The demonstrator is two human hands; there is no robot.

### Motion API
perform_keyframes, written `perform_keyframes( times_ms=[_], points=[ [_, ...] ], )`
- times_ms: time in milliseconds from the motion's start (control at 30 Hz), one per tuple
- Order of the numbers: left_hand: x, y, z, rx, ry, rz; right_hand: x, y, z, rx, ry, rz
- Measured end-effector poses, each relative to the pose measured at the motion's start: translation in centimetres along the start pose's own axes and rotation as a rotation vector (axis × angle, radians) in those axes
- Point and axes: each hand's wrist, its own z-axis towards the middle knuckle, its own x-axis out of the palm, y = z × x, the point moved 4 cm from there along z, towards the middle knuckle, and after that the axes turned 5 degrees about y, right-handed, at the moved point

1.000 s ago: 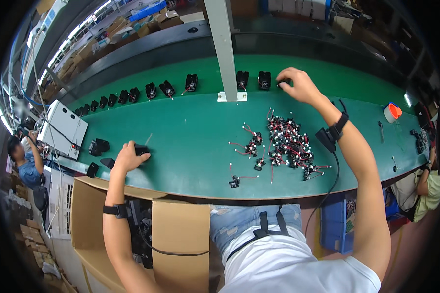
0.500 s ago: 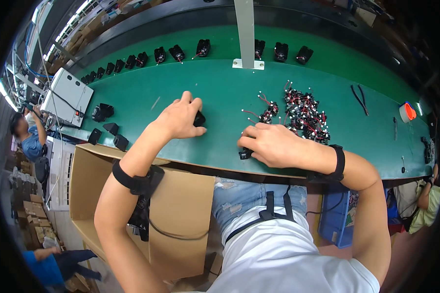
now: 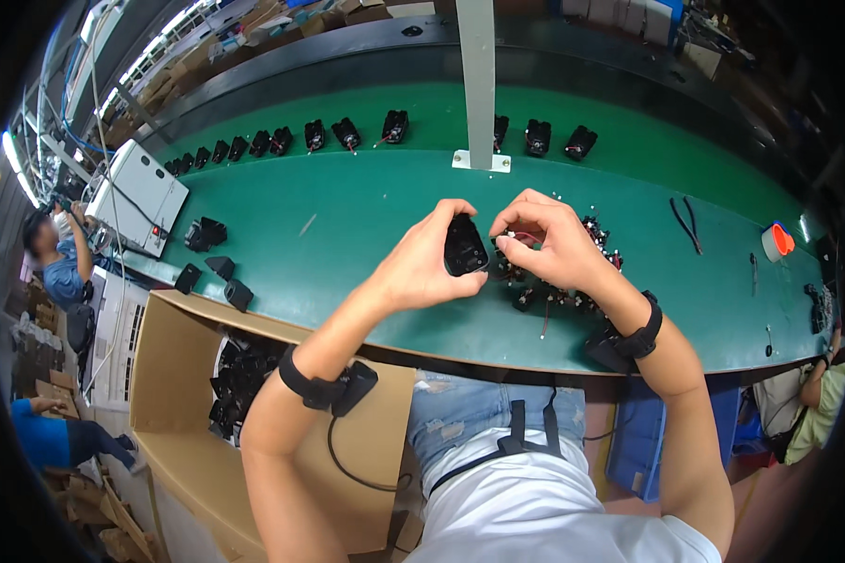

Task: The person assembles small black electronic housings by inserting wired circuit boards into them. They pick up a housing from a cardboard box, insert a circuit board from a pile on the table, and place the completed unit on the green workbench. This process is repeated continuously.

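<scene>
Green worktop [image 3: 282, 253] below. Left hand [image 3: 411, 263] clasps black housing [image 3: 463, 250] near centre; right hand [image 3: 552, 249], at housing's three o'clock, pinches red-wired part [image 3: 501, 239] (grip partly hidden). Fitting step, seemingly; next move calls for aligning part with housing.

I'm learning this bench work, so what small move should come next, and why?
Probably ease the red-wired part in the right hand into the black housing held by the left hand: the housing's hollow side shows, the two are close together, and red wires show on some black units in the back row.
</scene>
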Motion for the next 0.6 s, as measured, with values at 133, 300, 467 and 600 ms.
perform_keyframes(
  times_ms=[133,300,467,600],
  points=[
    [0.8,-0.9,0.0,0.100,0.002,-0.275,-0.8,-0.7,0.5,0.000,-0.099,0.049],
    [1.2,-1.7,-0.8,0.174,0.036,-0.089,-1.2,-1.8,0.3,0.221,0.008,0.374],
    [1.1,-1.6,-0.6,0.241,0.012,0.043,-0.7,-3.3,0.5,0.154,0.068,0.480],
    [1.2,-0.6,-0.7,0.175,-0.028,0.192,-0.7,-3.0,0.6,0.256,0.052,0.579]
  ],
)
